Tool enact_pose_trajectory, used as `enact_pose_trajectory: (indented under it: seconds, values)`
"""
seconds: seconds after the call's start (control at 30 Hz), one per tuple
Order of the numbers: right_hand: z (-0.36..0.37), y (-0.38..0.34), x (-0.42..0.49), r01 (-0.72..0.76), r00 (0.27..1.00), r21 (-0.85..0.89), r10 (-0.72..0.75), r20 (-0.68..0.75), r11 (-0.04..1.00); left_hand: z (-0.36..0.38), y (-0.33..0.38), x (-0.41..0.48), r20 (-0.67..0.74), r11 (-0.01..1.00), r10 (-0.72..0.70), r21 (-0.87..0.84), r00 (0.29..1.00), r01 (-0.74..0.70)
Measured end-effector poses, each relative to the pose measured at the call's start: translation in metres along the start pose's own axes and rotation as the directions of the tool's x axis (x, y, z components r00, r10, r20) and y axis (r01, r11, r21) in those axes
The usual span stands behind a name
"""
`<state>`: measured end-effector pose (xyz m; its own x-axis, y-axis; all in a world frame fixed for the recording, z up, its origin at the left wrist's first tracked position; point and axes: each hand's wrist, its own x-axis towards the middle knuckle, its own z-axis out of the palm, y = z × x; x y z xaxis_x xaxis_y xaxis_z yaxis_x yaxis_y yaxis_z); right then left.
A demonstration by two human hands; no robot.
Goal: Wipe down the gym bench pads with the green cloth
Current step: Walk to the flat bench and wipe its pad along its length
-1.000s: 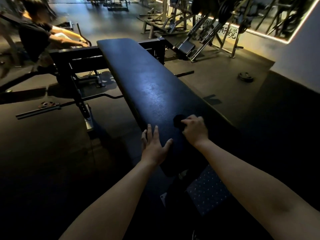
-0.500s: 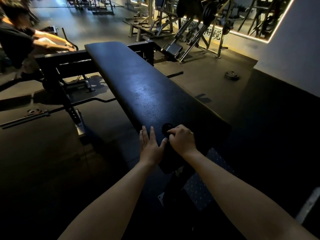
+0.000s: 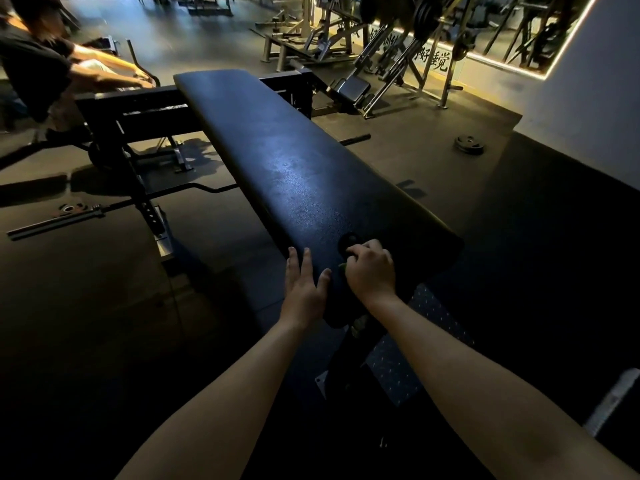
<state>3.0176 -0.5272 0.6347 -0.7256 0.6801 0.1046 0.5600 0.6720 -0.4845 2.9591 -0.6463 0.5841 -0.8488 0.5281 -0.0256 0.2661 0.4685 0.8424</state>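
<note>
Bench pad (image 3: pixel 294 161) black, glossy; cloth (image 3: pixel 342 266) green

Bench pad (image 3: pixel 294 168): black, pebbled, leather-like, slight sheen. Frame (image 3: pixel 145 209): matt dark metal. Floor (image 3: pixel 86 306): probably rubber, matt.

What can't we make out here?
Head view:
- green cloth: only a sliver shows; the right hand covers the rest.
- dark lump ahead of its knuckles: too dim to identify.
- person at top left: blurred, cut off by the frame edge.
- bench pad: wiped or not, too dark to tell.
</note>
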Motion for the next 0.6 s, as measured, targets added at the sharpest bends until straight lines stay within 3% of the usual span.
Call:
enact_pose_trajectory:
  seconds: [0.17,0.27,0.33,0.4,0.47,0.6]
  values:
    - [0.008,-0.02,-0.029,0.201,0.977,0.134,-0.209,0.049,0.97,-0.002,-0.006,-0.02,-0.01,0.978,0.012,-0.209,1.0,-0.014]
    - [0.007,-0.03,-0.036,0.208,0.965,0.347,-0.251,0.081,0.915,-0.011,-0.004,-0.033,-0.082,0.836,-0.006,-0.547,0.997,-0.04]
    - [0.011,-0.039,-0.041,0.131,0.966,0.511,-0.225,0.126,0.85,-0.018,-0.001,-0.039,-0.091,0.724,-0.076,-0.69,0.993,-0.008]
    - [0.02,-0.049,-0.045,0.035,0.966,0.62,-0.185,0.179,0.784,-0.027,0.0,-0.043,-0.155,0.722,-0.152,-0.692,0.976,0.002]
    - [0.029,-0.053,-0.044,0.001,0.971,0.663,-0.16,0.179,0.749,-0.037,-0.008,-0.042,-0.244,0.795,-0.196,-0.607,0.95,0.008]
    - [0.024,-0.057,-0.049,-0.038,0.977,0.672,-0.113,0.18,0.74,-0.057,-0.028,-0.047,-0.369,0.89,-0.241,-0.454,0.897,0.052]
